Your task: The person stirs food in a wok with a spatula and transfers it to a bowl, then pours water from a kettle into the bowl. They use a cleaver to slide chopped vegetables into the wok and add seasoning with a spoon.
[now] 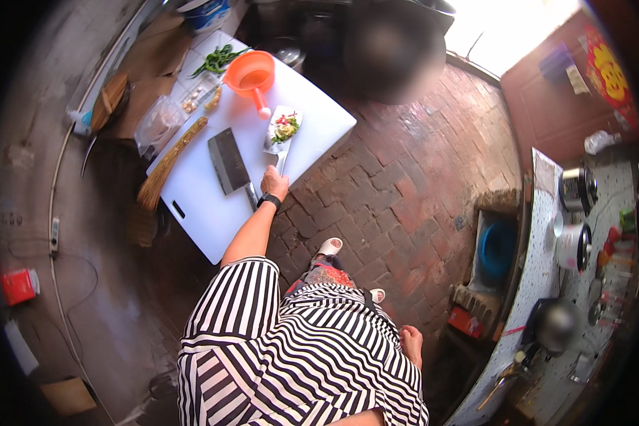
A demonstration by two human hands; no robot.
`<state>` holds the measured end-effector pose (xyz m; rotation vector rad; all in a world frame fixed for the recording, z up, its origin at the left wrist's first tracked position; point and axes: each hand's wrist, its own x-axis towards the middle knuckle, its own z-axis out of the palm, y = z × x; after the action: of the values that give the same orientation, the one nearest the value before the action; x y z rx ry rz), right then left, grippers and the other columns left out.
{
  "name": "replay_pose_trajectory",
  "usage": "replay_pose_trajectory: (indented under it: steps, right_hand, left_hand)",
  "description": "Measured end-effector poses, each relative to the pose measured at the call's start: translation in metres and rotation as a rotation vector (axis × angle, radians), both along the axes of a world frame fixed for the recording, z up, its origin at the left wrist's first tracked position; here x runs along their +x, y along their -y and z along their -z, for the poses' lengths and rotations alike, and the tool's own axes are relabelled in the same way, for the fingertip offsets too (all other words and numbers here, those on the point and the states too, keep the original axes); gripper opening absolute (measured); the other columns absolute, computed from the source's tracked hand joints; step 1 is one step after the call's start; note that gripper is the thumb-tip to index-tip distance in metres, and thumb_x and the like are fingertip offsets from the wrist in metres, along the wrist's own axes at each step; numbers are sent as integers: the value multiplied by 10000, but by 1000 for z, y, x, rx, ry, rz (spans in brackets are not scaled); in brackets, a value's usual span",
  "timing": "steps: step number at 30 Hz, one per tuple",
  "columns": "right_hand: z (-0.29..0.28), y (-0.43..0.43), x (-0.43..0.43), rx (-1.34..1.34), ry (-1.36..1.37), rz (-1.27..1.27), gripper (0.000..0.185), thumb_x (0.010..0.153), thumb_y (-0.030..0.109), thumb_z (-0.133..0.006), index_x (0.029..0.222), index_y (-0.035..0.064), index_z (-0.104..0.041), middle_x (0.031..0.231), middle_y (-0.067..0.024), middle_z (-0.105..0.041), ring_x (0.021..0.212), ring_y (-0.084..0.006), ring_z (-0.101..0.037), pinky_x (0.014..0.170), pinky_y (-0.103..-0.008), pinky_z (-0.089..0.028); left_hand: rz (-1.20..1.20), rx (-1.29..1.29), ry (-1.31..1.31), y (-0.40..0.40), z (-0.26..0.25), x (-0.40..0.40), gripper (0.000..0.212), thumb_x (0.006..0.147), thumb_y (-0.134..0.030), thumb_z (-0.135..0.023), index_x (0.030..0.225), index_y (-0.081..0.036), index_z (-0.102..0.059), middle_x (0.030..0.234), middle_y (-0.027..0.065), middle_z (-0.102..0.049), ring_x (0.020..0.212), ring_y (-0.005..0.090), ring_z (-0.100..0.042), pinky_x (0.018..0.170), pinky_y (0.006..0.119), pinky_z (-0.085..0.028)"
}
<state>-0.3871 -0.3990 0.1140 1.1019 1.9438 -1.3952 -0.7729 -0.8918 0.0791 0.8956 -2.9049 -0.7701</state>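
Note:
My left hand (275,182), with a dark watch on the wrist, grips the handle of a metal spatula (281,161). Chopped red and green pieces and pale bits (286,128) lie on its blade, over the white cutting board (319,120). Just left of this hand a cleaver (229,161) rests flat, its handle running close by my wrist. An orange plastic ladle (250,73) stands beyond the spatula, its handle towards me. My right hand (411,341) hangs low beside my striped shirt, fingers curled and partly hidden; whether it holds anything is unclear.
Green peppers (219,59), a clear box of garlic (194,98), a plastic bag (161,123) and a straw whisk (173,162) line the board's left side. A dark blurred area covers the far end. To my right, a counter (527,277) holds cookers (573,247). Bricks pave the floor.

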Motion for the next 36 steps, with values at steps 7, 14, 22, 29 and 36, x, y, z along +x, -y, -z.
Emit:
replay_pose_trajectory:
  steps: [7, 14, 22, 29, 36]
  right_hand:
    - [-21, 14, 14, 156, -63, 86, 228, 811, 122, -494, 966, 5, -613, 722, -59, -608, 570, -130, -602, 440, -252, -445]
    - [39, -8, 106, 243, -105, 132, 262, 745, 142, -476, 922, 19, -626, 836, -181, -633, 673, -252, -635, 667, -361, -491]
    - [75, 44, 337, 438, 4, 464, 254, 770, 194, -471, 883, 38, -638, 707, -131, -638, 593, -213, -631, 607, -345, -487]
    - [94, 72, 457, 461, 32, 648, 230, 760, 180, -483, 855, 40, -639, 704, -111, -644, 584, -205, -636, 607, -329, -497]
    - [117, 57, 482, 500, -109, 908, 214, 763, 152, -488, 867, 36, -636, 692, -99, -641, 565, -182, -629, 560, -303, -499]
  left_hand:
    - [320, 96, -355, -51, -3, -6, 233, 657, -158, -536, 699, 44, -429, 725, 243, -476, 674, 402, -467, 636, 474, -376]
    - [644, 298, -194, -116, -15, 60, 288, 679, -113, -553, 867, 84, -459, 752, 227, -541, 689, 351, -512, 688, 425, -416]
    - [1233, 273, -237, -307, -77, 195, 172, 650, -64, -530, 759, 19, -426, 623, 144, -456, 558, 260, -451, 544, 372, -390]
    - [1571, 514, -53, -463, -118, 318, 162, 629, -73, -542, 716, 12, -435, 570, 91, -422, 520, 179, -412, 497, 340, -363]
    - [1951, 351, -20, -591, -160, 424, 176, 605, -93, -566, 689, 16, -456, 570, 154, -470, 523, 274, -479, 503, 376, -372]
